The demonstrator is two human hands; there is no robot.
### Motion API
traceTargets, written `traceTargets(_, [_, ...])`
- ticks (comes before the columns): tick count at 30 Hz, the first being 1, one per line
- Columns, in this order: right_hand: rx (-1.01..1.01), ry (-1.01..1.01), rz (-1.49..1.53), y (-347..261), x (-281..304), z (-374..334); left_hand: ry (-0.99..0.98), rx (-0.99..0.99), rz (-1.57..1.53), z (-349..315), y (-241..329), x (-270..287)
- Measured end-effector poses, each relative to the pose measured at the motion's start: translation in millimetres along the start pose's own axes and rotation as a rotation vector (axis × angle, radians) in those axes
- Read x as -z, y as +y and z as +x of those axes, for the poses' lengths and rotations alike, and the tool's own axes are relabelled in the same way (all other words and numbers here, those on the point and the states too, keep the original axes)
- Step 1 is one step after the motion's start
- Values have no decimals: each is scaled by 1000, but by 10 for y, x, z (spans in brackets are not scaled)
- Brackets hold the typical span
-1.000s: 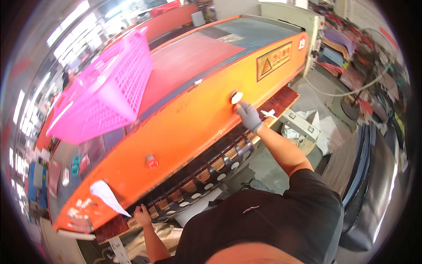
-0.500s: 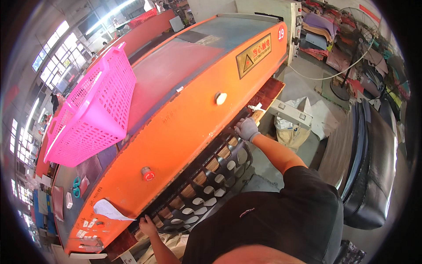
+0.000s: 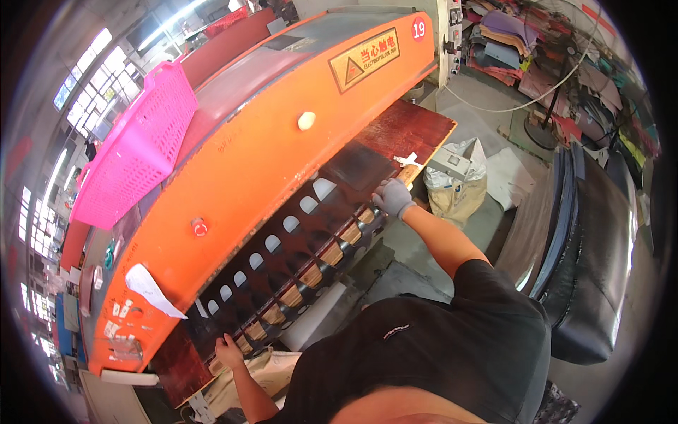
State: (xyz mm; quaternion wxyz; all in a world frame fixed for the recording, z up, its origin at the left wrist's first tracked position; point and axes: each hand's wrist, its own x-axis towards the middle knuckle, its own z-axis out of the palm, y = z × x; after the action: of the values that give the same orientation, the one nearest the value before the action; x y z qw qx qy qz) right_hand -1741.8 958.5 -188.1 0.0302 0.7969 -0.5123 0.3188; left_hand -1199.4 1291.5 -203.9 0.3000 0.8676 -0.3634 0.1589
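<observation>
A black sheet (image 3: 353, 169) with rows of rounded cut-outs lies on a dark red board (image 3: 417, 128) under the orange machine beam (image 3: 254, 169). Its front part bends over the board's edge, where pale wood shows through the holes. My left hand (image 3: 227, 351), bare, is closed on the sheet's near left corner. At the other end, my right hand (image 3: 393, 196) in a grey glove grips the sheet's front right edge. The fingertips of the right hand are partly hidden. White shapes show through the farther row of cut-outs.
A pink plastic basket (image 3: 134, 152) stands on top of the machine. The beam carries a red button (image 3: 200, 227), a white knob (image 3: 306, 121) and a hanging paper (image 3: 152, 290). A sack (image 3: 458, 185) and stacked black sheets (image 3: 583, 261) stand to the right.
The black sheet has moved inward, from hanging at the front to lying mostly on the board under the beam. Both hands have moved with it. My view has shifted, showing more of the board.
</observation>
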Motion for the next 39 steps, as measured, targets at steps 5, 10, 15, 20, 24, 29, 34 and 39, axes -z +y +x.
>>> traceTargets(5, [116, 254, 94, 103, 367, -939, 6, 13, -4, -934, -135, 442])
traceTargets(10, [-178, 0, 286, 128, 870, -1628, 28, 66, 10, -1915, -186, 842])
traceTargets(15, [18, 158, 322, -292, 968, -1474, 72, 45, -52, -2565, -222, 1151])
traceTargets(20, [-74, -118, 67, -723, 929, -1157, 28, 56, -52, -3220, -283, 1423])
traceTargets(24, [-127, -188, 8, -767, 1007, -1287, 25, 12, -75, -3557, -337, 1557])
traceTargets(29, [-251, -184, 355, -650, 994, -1386, 18, -12, -67, -3750, -393, 1617])
traceTargets(34, [-458, -176, 932, -240, 1113, -1401, 62, -45, -108, -3767, -427, 1614])
traceTargets(39, [-395, -60, 475, 293, 1388, -1607, 59, -49, -78, -3744, -406, 1625])
